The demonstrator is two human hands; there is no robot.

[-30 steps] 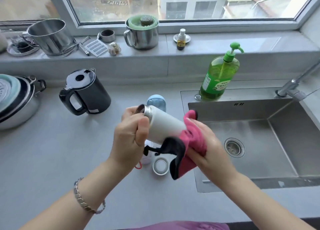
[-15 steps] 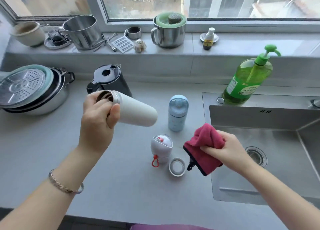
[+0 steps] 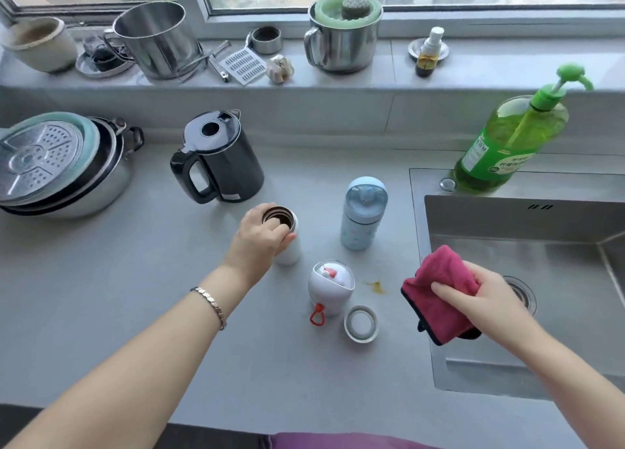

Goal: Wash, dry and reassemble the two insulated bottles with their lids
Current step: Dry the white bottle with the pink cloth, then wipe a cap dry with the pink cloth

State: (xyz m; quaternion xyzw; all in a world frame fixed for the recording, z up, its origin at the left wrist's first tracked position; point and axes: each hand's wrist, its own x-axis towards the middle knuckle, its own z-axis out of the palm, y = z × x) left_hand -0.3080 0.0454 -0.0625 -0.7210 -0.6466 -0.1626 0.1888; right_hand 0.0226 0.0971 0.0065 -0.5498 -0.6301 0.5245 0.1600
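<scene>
The white insulated bottle [image 3: 288, 245] stands upright on the grey counter [image 3: 135, 296], its mouth uncovered. My left hand [image 3: 258, 240] grips it round the neck. To its right stands the light blue bottle [image 3: 362, 213] with its lid on. In front of them are the white dome lid [image 3: 331, 286] with a red loop and a small white ring-shaped piece [image 3: 360, 323]. My right hand [image 3: 480, 300] holds a pink cloth [image 3: 439, 289] bunched up over the sink's left edge.
A black electric kettle [image 3: 220, 159] stands just behind the white bottle. Stacked pots [image 3: 61, 164] sit at the far left. The steel sink [image 3: 527, 279] fills the right side, with a green soap pump bottle [image 3: 510, 137] at its back corner. A small yellow stain [image 3: 375, 285] marks the counter.
My left hand has turned the white bottle from lying sideways in the air to standing upright on the counter. My right hand with the cloth came off the bottle and stays right.
</scene>
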